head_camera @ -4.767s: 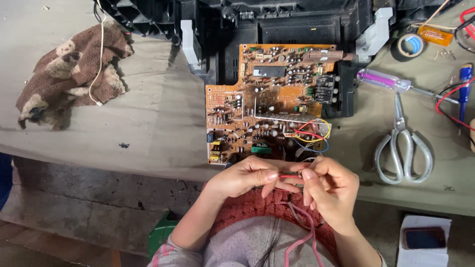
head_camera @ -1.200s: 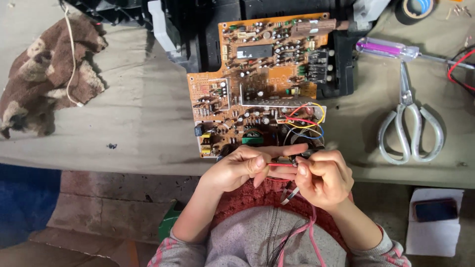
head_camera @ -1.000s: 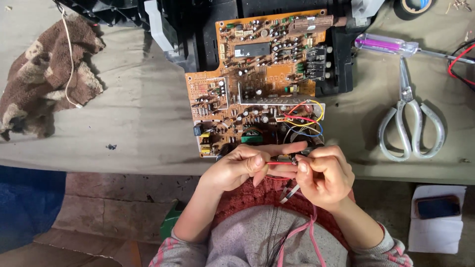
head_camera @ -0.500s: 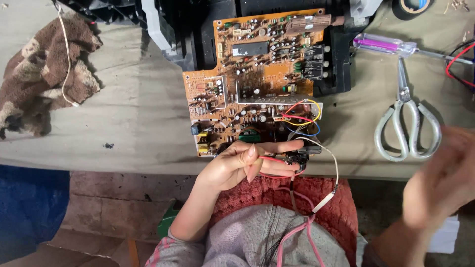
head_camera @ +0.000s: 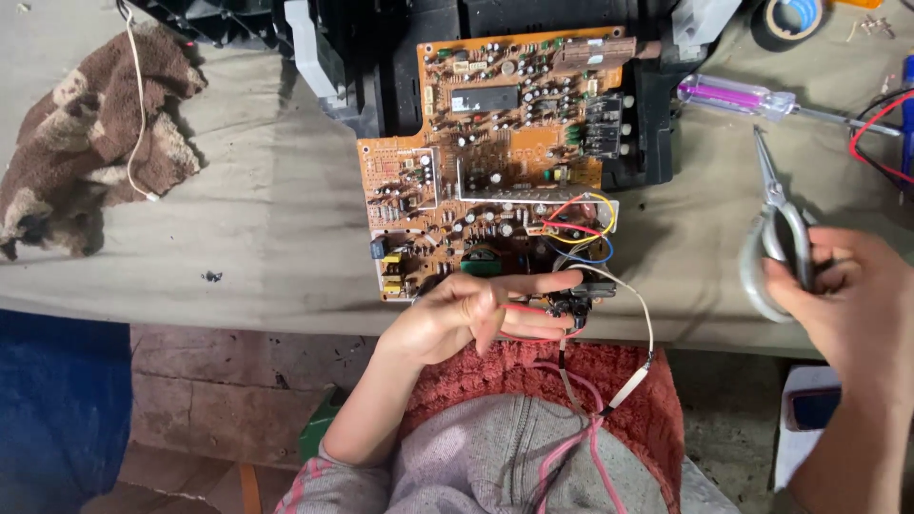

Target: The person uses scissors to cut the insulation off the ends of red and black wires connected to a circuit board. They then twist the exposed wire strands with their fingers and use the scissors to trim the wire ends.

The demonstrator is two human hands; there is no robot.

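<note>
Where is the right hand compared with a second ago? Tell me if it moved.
Yes. The right hand left the wires by the circuit board and moved right onto the scissors.

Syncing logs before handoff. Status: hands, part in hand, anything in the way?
Left hand pinches small black component with wires, at circuit board edge. Right hand grips scissors on the table. Nothing between them.
</note>
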